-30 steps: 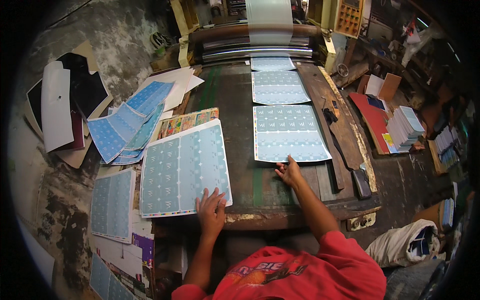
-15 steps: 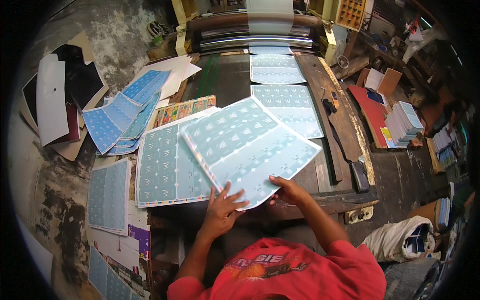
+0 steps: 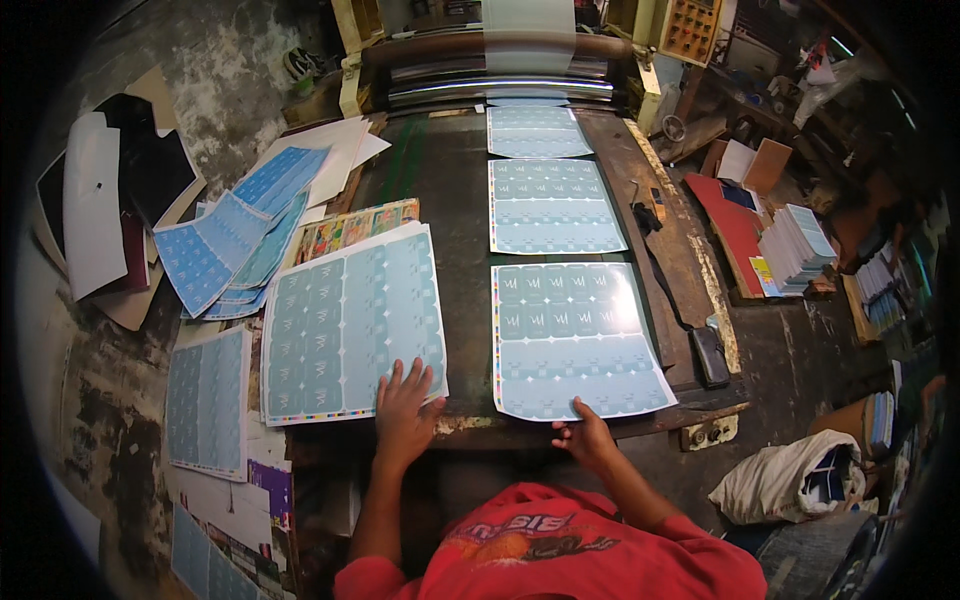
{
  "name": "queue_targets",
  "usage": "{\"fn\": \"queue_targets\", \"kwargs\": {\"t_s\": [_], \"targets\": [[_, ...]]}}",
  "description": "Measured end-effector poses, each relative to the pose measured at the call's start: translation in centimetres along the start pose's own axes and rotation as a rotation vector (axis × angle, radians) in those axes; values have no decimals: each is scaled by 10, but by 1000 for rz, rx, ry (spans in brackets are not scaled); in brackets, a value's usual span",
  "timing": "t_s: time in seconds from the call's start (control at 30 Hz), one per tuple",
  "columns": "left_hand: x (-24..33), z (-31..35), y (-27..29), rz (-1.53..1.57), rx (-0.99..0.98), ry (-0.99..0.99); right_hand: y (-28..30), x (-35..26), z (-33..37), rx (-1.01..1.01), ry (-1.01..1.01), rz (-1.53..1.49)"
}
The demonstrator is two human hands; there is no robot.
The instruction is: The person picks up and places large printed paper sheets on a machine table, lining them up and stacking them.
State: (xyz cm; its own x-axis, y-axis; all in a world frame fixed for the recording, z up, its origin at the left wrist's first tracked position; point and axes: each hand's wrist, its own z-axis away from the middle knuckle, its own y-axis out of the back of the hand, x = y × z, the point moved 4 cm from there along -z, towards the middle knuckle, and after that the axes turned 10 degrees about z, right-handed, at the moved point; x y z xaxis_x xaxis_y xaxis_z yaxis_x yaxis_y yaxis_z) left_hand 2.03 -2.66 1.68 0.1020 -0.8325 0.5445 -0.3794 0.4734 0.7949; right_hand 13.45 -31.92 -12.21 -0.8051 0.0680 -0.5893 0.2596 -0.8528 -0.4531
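Observation:
My left hand (image 3: 407, 403) rests palm down, fingers spread, on the near right corner of a stack of pale blue-green printed sheets (image 3: 345, 335). The stack lies on the left of the machine's table, with a strip of colour marks along its near edge. To its right, a printed sheet (image 3: 575, 345) lies flat near the table's front. The near edge of this sheet is pinched by my right hand (image 3: 587, 434), thumb on top and fingers partly hidden below. Beyond it lie two like sheets, a middle sheet (image 3: 555, 207) and a far sheet (image 3: 537, 132).
Metal rollers (image 3: 500, 90) span the back of the dark table (image 3: 405, 185). A black strap and pouch (image 3: 710, 355) lie along the right side. Bluer printed sheets (image 3: 215, 250) are piled at the left. Paper bundles (image 3: 800, 245) and a white sack (image 3: 775, 480) stand right.
The tilted sheet that both hands held up is no longer raised. My hands have moved apart, the left onto the stack, the right onto a sheet lying flat at the table's front.

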Motion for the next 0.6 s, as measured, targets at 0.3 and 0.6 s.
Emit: {"fn": "queue_targets", "kwargs": {"t_s": [0.3,0.6], "targets": [[-4,-4,-6,226,173,219,2,-44,-56,-69,53,-61],[6,-3,-7,130,256,149,-12,-78,-103,-26,171,-85]]}}
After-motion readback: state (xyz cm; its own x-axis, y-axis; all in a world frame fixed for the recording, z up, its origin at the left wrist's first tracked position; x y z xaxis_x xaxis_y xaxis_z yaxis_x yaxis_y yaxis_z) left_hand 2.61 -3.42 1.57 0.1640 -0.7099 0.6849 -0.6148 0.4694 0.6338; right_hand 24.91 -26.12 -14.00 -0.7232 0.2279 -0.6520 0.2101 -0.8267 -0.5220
